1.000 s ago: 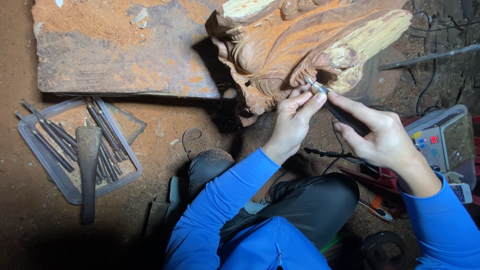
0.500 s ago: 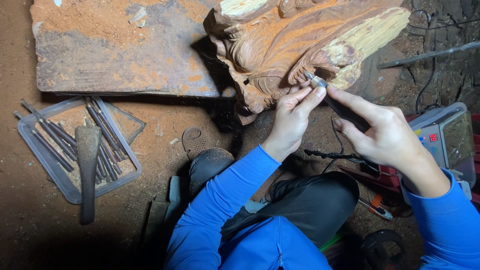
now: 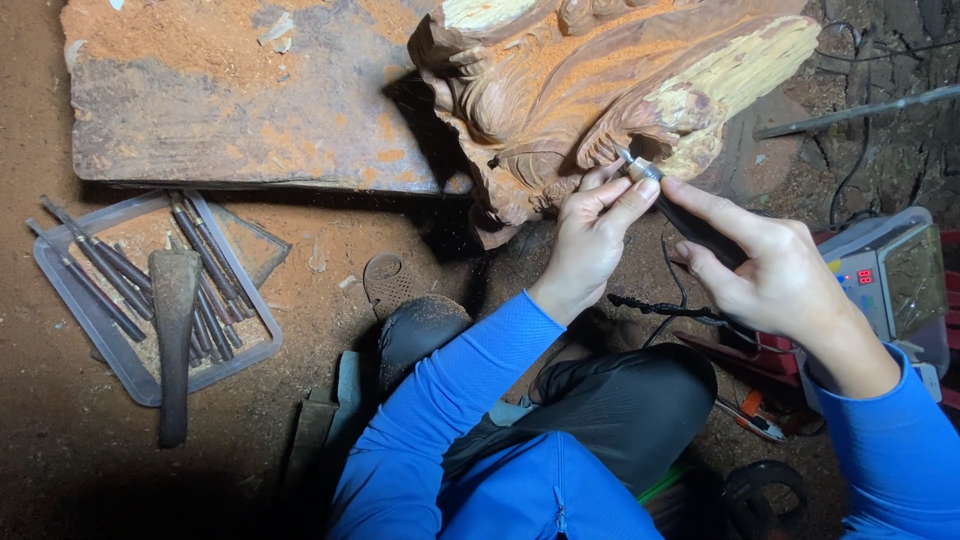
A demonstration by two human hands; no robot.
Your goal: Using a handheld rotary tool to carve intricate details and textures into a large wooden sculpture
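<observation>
Blue sleeves nearest the camera, both arms reaching up-frame from a crouch; a black trouser knee (image 3: 620, 400) sits between them, a dark shoe (image 3: 420, 325) just left of it on the dirt floor.

Right hand (image 3: 780, 280): fingers wrapped around the dark handpiece of a rotary carving tool (image 3: 690, 225), index finger laid along its body, thumb underneath. Firm grip, fingers pressed together.

Left hand (image 3: 590, 240): thumb and index finger pinch the silver nose of the same tool near its tip, the other fingers curled under. Both hands are on one tool.

Tool tip touches the wood carving (image 3: 560, 110), in a groove by the pale yellow patch on its right side. Carving is reddish, dusted with orange sawdust, resting on the ground at top centre.

Black cable (image 3: 660, 305) runs below the hands toward a grey control box (image 3: 890, 290) on the right, with a small red display.

Left of frame: clear plastic tray (image 3: 60, 290) holding a bundle of dark chisels, a wooden mallet (image 3: 175, 330) lying across it.

Farthest: a flat, dust-covered wooden slab (image 3: 250, 100) at top left, touching the carving's left edge.
</observation>
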